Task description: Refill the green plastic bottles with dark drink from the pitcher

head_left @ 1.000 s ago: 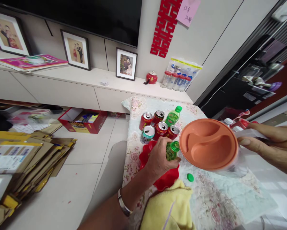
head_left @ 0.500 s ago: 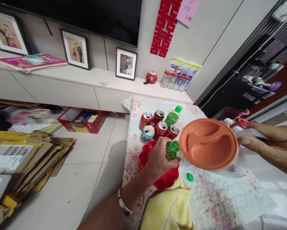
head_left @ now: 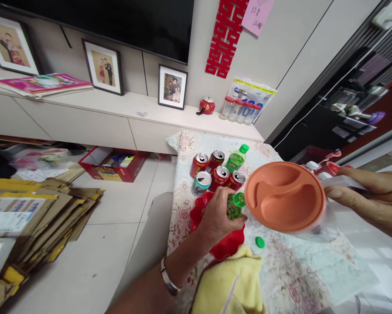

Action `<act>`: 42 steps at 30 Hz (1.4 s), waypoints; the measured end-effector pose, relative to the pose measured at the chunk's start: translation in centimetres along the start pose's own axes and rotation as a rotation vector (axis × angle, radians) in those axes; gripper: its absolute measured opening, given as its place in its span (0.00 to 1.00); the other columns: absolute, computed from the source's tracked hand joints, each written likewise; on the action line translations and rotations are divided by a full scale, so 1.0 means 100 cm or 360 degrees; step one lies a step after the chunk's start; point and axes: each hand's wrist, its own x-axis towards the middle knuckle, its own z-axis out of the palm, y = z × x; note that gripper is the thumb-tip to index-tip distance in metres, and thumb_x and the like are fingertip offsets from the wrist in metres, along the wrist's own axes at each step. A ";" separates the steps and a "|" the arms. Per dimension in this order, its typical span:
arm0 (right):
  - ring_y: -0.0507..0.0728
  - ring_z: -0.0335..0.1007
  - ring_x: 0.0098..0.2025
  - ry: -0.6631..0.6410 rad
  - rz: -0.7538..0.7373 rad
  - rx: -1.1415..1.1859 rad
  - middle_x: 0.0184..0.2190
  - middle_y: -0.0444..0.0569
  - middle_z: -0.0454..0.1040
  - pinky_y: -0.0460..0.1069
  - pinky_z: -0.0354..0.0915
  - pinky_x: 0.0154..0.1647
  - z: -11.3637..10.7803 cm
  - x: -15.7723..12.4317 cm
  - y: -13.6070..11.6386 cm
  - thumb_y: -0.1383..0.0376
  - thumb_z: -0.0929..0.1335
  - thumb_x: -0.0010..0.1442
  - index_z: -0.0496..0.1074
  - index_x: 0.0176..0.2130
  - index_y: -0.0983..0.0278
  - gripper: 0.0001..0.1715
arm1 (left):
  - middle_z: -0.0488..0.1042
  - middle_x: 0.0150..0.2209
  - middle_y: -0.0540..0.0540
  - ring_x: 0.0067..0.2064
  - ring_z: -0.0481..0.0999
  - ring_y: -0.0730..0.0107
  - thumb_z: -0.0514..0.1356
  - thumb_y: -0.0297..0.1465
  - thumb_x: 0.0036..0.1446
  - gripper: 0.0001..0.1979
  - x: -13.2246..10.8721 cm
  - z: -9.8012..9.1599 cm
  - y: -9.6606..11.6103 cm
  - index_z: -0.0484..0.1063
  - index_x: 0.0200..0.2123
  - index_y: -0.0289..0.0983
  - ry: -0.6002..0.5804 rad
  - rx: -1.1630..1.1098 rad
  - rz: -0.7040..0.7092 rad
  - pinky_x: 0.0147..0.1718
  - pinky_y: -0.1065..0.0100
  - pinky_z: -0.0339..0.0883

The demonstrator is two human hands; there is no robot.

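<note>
My left hand (head_left: 218, 211) is wrapped round a green plastic bottle (head_left: 234, 210), whose neck points up and right. On the right, my right hand (head_left: 375, 198) grips the translucent handle of a pitcher with an orange lid (head_left: 285, 196). The pitcher is tilted, its lid facing me and its edge close beside the bottle's mouth. Whether liquid flows between them is hidden. Below lies a loose green cap (head_left: 260, 242). A red scalloped dish (head_left: 230, 244) sits partly beneath my left hand, with a yellow cloth (head_left: 231, 283) in front.
Several red drink cans (head_left: 220, 177), a teal-labelled can (head_left: 201, 183) and a capped green bottle (head_left: 236, 159) stand behind my left hand on the flowered tablecloth (head_left: 196, 144). Flattened cardboard (head_left: 61, 209) and a red box (head_left: 114, 168) are on the floor at left.
</note>
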 end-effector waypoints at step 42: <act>0.51 0.65 0.13 0.0022 -0.0041 -0.0043 0.14 0.43 0.70 0.42 0.62 0.13 0.000 0.002 -0.004 0.33 0.68 0.65 0.79 0.23 0.60 0.39 | 0.72 0.46 0.46 0.48 0.78 0.54 0.73 0.30 0.45 0.28 0.001 0.000 -0.001 0.65 0.48 0.43 0.0002 0.0023 0.0029 0.50 0.54 0.74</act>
